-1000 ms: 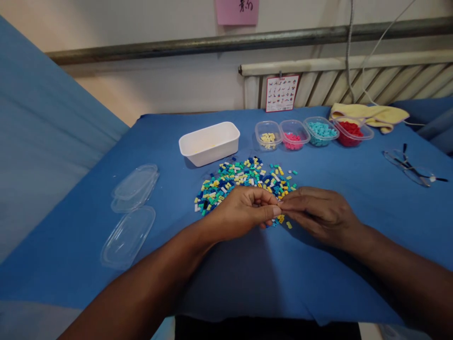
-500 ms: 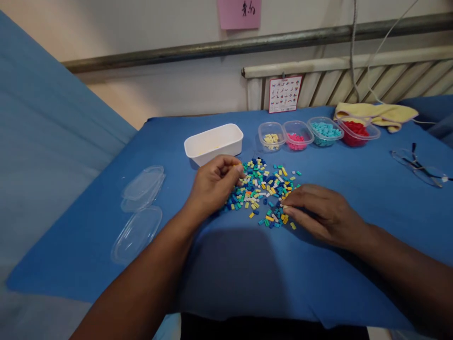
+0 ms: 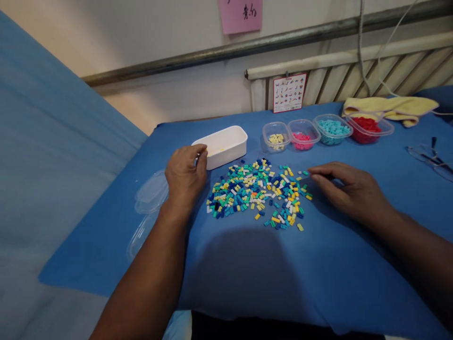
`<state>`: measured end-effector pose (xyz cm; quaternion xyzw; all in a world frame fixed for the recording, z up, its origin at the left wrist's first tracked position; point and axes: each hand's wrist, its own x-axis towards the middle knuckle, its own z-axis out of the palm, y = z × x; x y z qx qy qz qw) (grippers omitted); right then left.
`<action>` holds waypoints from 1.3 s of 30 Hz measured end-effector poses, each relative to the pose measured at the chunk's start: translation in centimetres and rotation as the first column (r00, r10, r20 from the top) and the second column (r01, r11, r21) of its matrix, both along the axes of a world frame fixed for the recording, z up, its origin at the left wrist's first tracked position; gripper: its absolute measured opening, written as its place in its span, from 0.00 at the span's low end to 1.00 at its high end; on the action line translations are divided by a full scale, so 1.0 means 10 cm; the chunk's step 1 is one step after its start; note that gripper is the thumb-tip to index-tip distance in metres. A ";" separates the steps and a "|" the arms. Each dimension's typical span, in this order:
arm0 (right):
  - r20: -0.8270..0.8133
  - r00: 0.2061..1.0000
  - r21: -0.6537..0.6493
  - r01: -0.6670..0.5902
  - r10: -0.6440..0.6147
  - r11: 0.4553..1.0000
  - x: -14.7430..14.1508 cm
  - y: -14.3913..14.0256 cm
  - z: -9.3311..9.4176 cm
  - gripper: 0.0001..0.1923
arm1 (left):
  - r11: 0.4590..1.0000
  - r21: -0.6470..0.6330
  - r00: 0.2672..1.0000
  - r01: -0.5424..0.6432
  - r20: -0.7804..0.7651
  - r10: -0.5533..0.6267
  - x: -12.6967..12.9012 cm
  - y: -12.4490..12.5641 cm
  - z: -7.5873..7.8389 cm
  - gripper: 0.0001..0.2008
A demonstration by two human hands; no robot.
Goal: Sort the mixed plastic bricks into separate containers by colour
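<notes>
At the near left corner of a white rectangular box (image 3: 229,155), my left hand (image 3: 186,172) is closed in a pinch. What sits between its thumb and forefinger is too small to make out. A loose pile of small toy building bricks (image 3: 244,189), in blue, green, yellow, white and teal, lies on the blue cloth between my hands. At the pile's right edge is my right hand (image 3: 348,191), thumb and forefinger nearly together beside a few stray bricks. Anything in that pinch cannot be made out. A few yellow bits show inside the box.
Behind the pile stand clear tubs of cream bricks (image 3: 276,139), pink bricks (image 3: 302,140), turquoise bricks (image 3: 333,128) and red bricks (image 3: 366,128). Clear lids (image 3: 150,193) lie left, partly behind my left arm. A yellow cloth (image 3: 406,106) and eyeglasses (image 3: 430,158) are at right.
My left hand has moved left from over the pile to the white box's near corner. My right hand has shifted right and up, off the bricks to the pile's edge. The view has tilted slightly.
</notes>
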<state>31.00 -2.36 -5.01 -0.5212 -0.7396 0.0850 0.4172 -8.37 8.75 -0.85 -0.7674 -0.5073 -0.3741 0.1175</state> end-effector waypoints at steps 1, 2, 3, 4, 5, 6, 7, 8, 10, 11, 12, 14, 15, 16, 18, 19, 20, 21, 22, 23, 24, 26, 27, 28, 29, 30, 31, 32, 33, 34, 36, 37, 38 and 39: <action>-0.024 0.998 -0.017 0.049 -0.050 0.999 0.04 0.03 -0.03 0.10 | 1.000 -0.005 1.000 -0.027 -0.015 0.027 0.00 0.00 -0.01 0.11; -0.046 0.995 -0.035 0.091 -0.092 0.995 0.07 0.06 -0.06 0.11 | 0.998 -0.014 0.998 -0.054 -0.026 0.054 0.00 0.00 -0.01 0.11; -0.063 0.991 -0.055 0.118 -0.122 0.991 0.10 0.08 -0.09 0.11 | 0.997 -0.025 0.996 -0.078 -0.037 0.077 0.00 0.00 -0.01 0.12; -0.074 0.988 -0.077 0.133 -0.139 0.988 0.11 0.09 -0.12 0.12 | 0.995 -0.036 0.994 -0.098 -0.045 0.097 0.00 -0.01 -0.01 0.12; -0.080 0.986 -0.098 0.136 -0.144 0.986 0.12 0.10 -0.14 0.12 | 0.993 -0.046 0.992 -0.113 -0.053 0.110 0.01 -0.02 -0.02 0.12; -0.082 0.987 -0.114 0.132 -0.141 0.985 0.13 0.11 -0.16 0.12 | 0.991 -0.055 0.991 -0.123 -0.059 0.119 0.01 -0.02 -0.02 0.13; -0.082 0.987 -0.124 0.124 -0.135 0.984 0.13 0.11 -0.17 0.13 | 0.990 -0.062 0.990 -0.129 -0.062 0.125 0.01 -0.02 -0.02 0.13; -0.082 0.988 -0.132 0.116 -0.128 0.984 0.13 0.11 -0.18 0.12 | 0.989 -0.067 0.990 -0.131 -0.064 0.127 0.01 -0.02 -0.02 0.13; -0.088 0.988 -0.136 0.111 -0.124 0.984 0.12 0.11 -0.18 0.12 | 0.988 -0.071 0.989 -0.135 -0.063 0.131 0.01 -0.01 -0.03 0.13; -0.091 0.988 -0.137 0.113 -0.126 0.984 0.12 0.11 -0.18 0.12 | 0.988 -0.072 0.989 -0.139 -0.064 0.134 0.01 0.01 -0.03 0.13; -0.094 0.987 -0.138 0.116 -0.129 0.984 0.12 0.11 -0.18 0.12 | 0.987 -0.074 0.988 -0.144 -0.068 0.139 0.00 0.02 -0.04 0.14; -0.094 0.987 -0.143 0.119 -0.133 0.983 0.11 0.12 -0.19 0.12 | 0.983 -0.094 0.985 -0.157 -0.083 0.149 0.00 0.04 -0.05 0.14; -0.091 0.987 -0.145 0.118 -0.132 0.982 0.11 0.12 -0.19 0.11 | 0.980 -0.108 0.984 -0.165 -0.093 0.155 -0.01 0.05 -0.05 0.15; -0.088 0.988 -0.146 0.117 -0.130 0.982 0.10 0.12 -0.19 0.11 | 0.978 -0.123 0.982 -0.170 -0.105 0.157 -0.01 0.06 -0.05 0.16; -0.086 0.989 -0.144 0.110 -0.123 0.983 0.10 0.12 -0.19 0.11 | 0.976 -0.136 0.981 -0.168 -0.124 0.152 -0.02 0.07 -0.04 0.18; -0.086 0.989 -0.141 0.108 -0.121 0.984 0.10 0.12 -0.19 0.12 | 0.979 -0.128 0.982 -0.157 -0.127 0.141 -0.02 0.07 -0.04 0.18; -0.083 0.990 -0.139 0.105 -0.117 0.985 0.10 0.12 -0.19 0.12 | 0.985 -0.108 0.985 -0.135 -0.122 0.121 -0.01 0.06 -0.03 0.19; -0.080 0.990 -0.136 0.101 -0.112 0.986 0.10 0.12 -0.18 0.12 | 0.992 -0.079 0.989 -0.102 -0.111 0.093 0.00 0.05 -0.02 0.19; -0.077 0.992 -0.130 0.094 -0.105 0.987 0.10 0.11 -0.17 0.12 | 0.997 -0.047 0.994 -0.057 -0.095 0.053 0.03 0.03 -0.01 0.18; -0.071 0.993 -0.121 0.082 -0.091 0.989 0.09 0.11 -0.16 0.12 | 1.000 -0.019 0.997 -0.002 -0.079 0.001 0.07 0.00 0.00 0.16; -0.061 0.996 -0.112 0.059 -0.066 0.992 0.08 0.10 -0.14 0.12 | 0.998 -0.005 0.996 0.063 -0.064 -0.063 0.13 -0.04 0.00 0.15; -0.029 0.999 -0.101 -0.030 0.027 0.994 0.06 0.09 -0.10 0.10 | 0.975 -0.031 0.975 0.218 -0.040 -0.219 0.30 -0.15 -0.01 0.12; -0.008 0.996 -0.097 -0.087 0.087 0.991 0.04 0.08 -0.08 0.10 | 0.952 -0.069 0.953 0.299 -0.029 -0.301 0.40 -0.22 -0.03 0.11; 0.017 0.989 -0.092 -0.147 0.149 0.985 0.03 0.07 -0.06 0.09 | 0.918 -0.115 0.923 0.380 -0.025 -0.385 0.52 -0.30 -0.05 0.10; 0.044 0.978 -0.084 -0.201 0.205 0.976 0.01 0.06 -0.05 0.08 | 0.876 -0.162 0.884 0.455 -0.034 -0.466 0.63 -0.37 -0.07 0.10; 0.074 0.965 -0.072 -0.246 0.251 0.967 -0.01 0.05 -0.04 0.08 | 0.835 -0.213 0.847 0.508 -0.054 -0.529 0.74 -0.43 -0.10 0.10; 0.108 0.952 -0.059 -0.281 0.286 0.958 -0.02 0.04 -0.03 0.08 | 0.797 -0.254 0.810 0.548 -0.078 -0.582 0.84 -0.48 -0.13 0.10; 0.144 0.940 -0.046 -0.306 0.309 0.951 -0.04 0.03 -0.03 0.08 | 0.763 -0.287 0.774 0.580 -0.100 -0.626 0.93 -0.53 -0.16 0.11; 0.180 0.929 -0.041 -0.321 0.323 0.946 -0.06 0.03 -0.03 0.08 | 0.731 -0.317 0.737 0.605 -0.125 -0.665 1.00 -0.56 -0.18 0.12; 0.212 0.921 -0.041 -0.327 0.328 0.944 -0.07 0.03 -0.03 0.08 | 0.704 -0.342 0.704 0.622 -0.148 -0.694 1.06 -0.57 -0.21 0.13; 0.251 0.914 -0.044 -0.320 0.320 0.946 -0.09 0.04 -0.04 0.08 | 0.673 -0.384 0.661 0.632 -0.186 -0.727 1.12 -0.59 -0.23 0.13; 0.259 0.913 -0.045 -0.315 0.316 0.948 -0.10 0.04 -0.04 0.08 | 0.671 -0.397 0.655 0.626 -0.201 -0.729 1.13 -0.58 -0.23 0.13; 0.261 0.913 -0.042 -0.313 0.312 0.949 -0.10 0.05 -0.05 0.08 | 0.679 -0.402 0.660 0.614 -0.210 -0.721 1.13 -0.58 -0.23 0.13; 0.259 0.913 -0.039 -0.315 0.314 0.948 -0.10 0.05 -0.05 0.08 | 0.691 -0.403 0.671 0.600 -0.217 -0.709 1.12 -0.58 -0.22 0.13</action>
